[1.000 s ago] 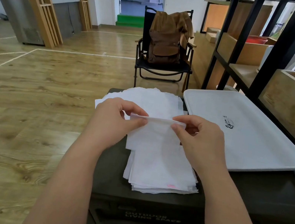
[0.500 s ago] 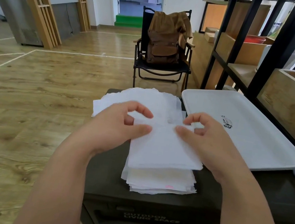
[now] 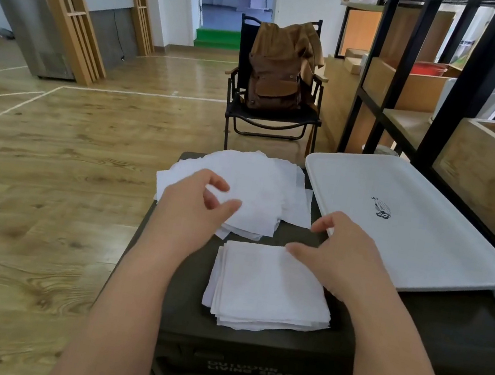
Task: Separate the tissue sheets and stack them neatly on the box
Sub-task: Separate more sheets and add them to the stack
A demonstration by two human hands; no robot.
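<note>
White tissue sheets lie in two piles on the lid of a dark green storage box (image 3: pixel 431 336) as a person sorts them bare-handed. The near stack (image 3: pixel 268 289), squared and fairly even, sits toward the box's front edge, a little left of centre. The far pile (image 3: pixel 259 186) is looser and fanned, spreading over the box's back left corner, with sheet edges overhanging the left side.

The left hand (image 3: pixel 193 207) reaches over the near left edge of the far pile; its thumb and index finger are curled toward each other at the corner of the top sheet there, but whether they actually pinch the tissue cannot be told. The right hand (image 3: pixel 346 253) hovers over the back right corner of the near stack, fingers loosely bent and spread, the thumb tip at or just above that corner; it holds nothing.

A white plastic tray (image 3: pixel 425 250) with a small black printed mark rests on the box's right half, its far end reaching past the back edge. Beyond the box, a black folding chair (image 3: pixel 235 113) on the wood floor carries a brown backpack (image 3: pixel 278 74). A black-framed shelving unit (image 3: pixel 401 65) with wooden crates stands along the right.
</note>
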